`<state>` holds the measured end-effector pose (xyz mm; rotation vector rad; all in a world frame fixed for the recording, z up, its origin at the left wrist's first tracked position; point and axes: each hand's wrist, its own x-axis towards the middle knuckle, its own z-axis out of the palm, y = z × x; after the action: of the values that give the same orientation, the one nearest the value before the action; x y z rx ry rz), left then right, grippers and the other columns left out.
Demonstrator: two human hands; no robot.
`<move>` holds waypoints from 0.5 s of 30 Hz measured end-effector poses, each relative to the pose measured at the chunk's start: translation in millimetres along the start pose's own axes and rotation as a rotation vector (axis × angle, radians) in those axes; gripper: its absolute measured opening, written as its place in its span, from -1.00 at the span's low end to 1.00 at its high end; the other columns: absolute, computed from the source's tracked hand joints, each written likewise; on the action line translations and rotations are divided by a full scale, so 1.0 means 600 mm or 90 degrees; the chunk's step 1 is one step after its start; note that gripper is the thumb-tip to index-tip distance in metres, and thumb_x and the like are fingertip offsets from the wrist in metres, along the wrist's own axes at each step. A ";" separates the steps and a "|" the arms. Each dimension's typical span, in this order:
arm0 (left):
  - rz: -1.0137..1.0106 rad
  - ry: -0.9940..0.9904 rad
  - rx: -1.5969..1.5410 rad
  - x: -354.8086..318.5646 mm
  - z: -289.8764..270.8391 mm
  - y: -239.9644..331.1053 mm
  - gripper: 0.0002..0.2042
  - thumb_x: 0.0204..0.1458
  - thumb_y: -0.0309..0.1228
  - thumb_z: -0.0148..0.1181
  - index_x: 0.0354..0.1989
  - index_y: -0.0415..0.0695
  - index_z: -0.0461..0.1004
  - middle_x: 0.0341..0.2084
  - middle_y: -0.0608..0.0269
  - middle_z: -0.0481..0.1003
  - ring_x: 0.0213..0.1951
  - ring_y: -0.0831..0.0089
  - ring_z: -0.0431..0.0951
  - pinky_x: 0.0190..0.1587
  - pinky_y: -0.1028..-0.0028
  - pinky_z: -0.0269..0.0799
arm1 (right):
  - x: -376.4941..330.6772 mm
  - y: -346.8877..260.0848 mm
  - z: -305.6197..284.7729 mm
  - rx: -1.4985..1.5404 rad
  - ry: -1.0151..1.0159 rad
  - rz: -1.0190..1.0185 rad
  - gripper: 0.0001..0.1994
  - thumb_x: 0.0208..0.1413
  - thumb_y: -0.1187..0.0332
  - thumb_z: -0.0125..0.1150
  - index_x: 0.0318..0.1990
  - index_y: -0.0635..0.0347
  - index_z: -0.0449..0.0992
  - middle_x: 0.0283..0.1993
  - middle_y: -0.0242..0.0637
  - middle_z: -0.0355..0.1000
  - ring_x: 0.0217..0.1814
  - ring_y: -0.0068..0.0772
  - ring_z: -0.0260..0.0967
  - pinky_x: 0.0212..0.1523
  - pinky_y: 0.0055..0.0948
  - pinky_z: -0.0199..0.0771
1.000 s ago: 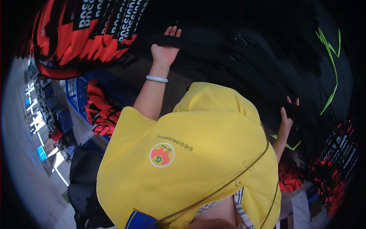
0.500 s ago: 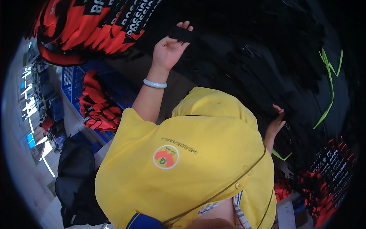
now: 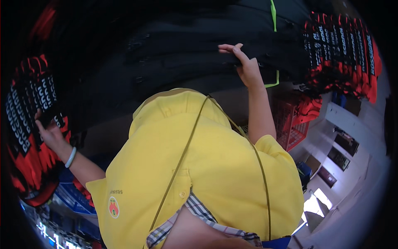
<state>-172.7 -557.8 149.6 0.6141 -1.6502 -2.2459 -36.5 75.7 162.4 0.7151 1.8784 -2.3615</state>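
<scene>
Dark fabric pieces [image 3: 182, 50] are spread in long layers across the far side, with small metal-looking fittings on them. At the left, my left hand [image 3: 52, 135], with a pale bangle on its wrist, has a black fabric strip [image 3: 53, 114] between thumb and fingers, beside a stack of red and black fabric ends [image 3: 29, 99] with white lettering. My right hand [image 3: 248, 71] reaches over the layers right of centre. Its thumb and fingers close on black fabric; the exact edge merges into the dark cloth. A bright green strap [image 3: 273, 16] lies beyond that hand.
Another stack of red and black fabric ends [image 3: 344, 54] hangs at the far right. Below it stands a red plastic crate [image 3: 290, 126] with red fabric. At the lower left is a blue crate [image 3: 72, 195]. A yellow shirt fills the near middle.
The view has swung round. My left hand has gone from upper middle to the far left with the black strip. My right hand now reaches further out over the dark layers.
</scene>
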 end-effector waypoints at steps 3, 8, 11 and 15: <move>0.029 0.007 0.059 0.010 0.022 0.026 -0.66 0.28 -0.24 -0.21 0.06 -0.16 0.37 0.05 0.20 0.42 0.07 0.30 0.41 0.07 0.31 0.36 | -0.011 -0.019 -0.022 0.036 -0.021 0.150 -0.76 0.27 0.18 -0.08 -0.25 0.17 0.34 -0.09 -0.15 0.48 -0.02 -0.37 0.45 -0.32 -0.52 0.51; -0.003 -0.031 0.000 0.094 -0.027 0.048 -0.66 0.28 -0.25 -0.21 0.03 -0.18 0.40 0.00 0.19 0.46 0.03 0.28 0.45 0.10 0.28 0.36 | -0.024 0.047 -0.035 0.168 -0.097 0.136 -0.60 0.30 -0.07 -0.25 -0.37 0.05 0.22 -0.26 -0.23 0.43 -0.22 -0.41 0.43 -0.15 -0.32 0.48; -0.042 -0.001 0.023 0.093 0.003 0.060 -0.72 0.24 -0.33 -0.13 -0.04 -0.17 0.45 -0.12 0.21 0.52 -0.18 0.42 0.53 -0.13 0.48 0.49 | -0.027 0.062 -0.024 0.314 -0.203 0.106 -0.54 0.25 -0.15 -0.25 -0.39 0.06 0.21 -0.31 -0.27 0.40 -0.24 -0.41 0.42 -0.05 -0.25 0.48; -0.176 -0.150 -0.037 0.128 -0.042 0.073 -0.73 0.23 -0.34 -0.13 -0.10 -0.21 0.45 -0.28 0.25 0.55 -0.76 0.64 0.22 -0.74 0.71 0.13 | -0.040 0.060 0.004 0.276 -0.145 0.170 -0.71 0.19 0.02 -0.03 -0.27 0.04 0.25 -0.26 -0.29 0.40 -0.21 -0.38 0.44 -0.27 -0.29 0.59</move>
<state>-227.9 -628.1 171.9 0.6161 -1.6868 -2.6428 -4.7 57.9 138.8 0.6356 1.1187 -2.5579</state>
